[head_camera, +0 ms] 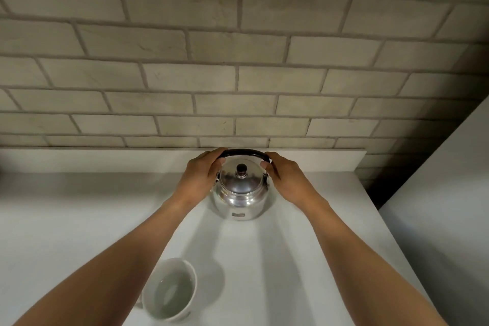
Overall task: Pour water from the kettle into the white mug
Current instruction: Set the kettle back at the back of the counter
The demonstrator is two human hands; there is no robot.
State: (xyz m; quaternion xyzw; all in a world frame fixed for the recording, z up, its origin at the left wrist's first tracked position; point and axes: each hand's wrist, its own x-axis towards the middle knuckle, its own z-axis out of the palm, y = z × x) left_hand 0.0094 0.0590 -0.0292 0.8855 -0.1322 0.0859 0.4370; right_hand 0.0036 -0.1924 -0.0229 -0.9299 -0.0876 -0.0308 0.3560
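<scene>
A shiny metal kettle [239, 197] with a black arched handle and a dark lid knob stands upright on the white counter [79, 219], close to the back wall. My left hand [202, 173] grips the left end of the handle. My right hand [281, 174] holds the handle's right end. A white mug [170, 290] stands near the counter's front edge, partly under my left forearm. Clear water shows inside the mug.
A grey brick wall [238, 61] rises behind a low white ledge [105, 160] at the back of the counter. A white side panel [436, 219] stands past the counter's right edge, with a dark gap in the corner.
</scene>
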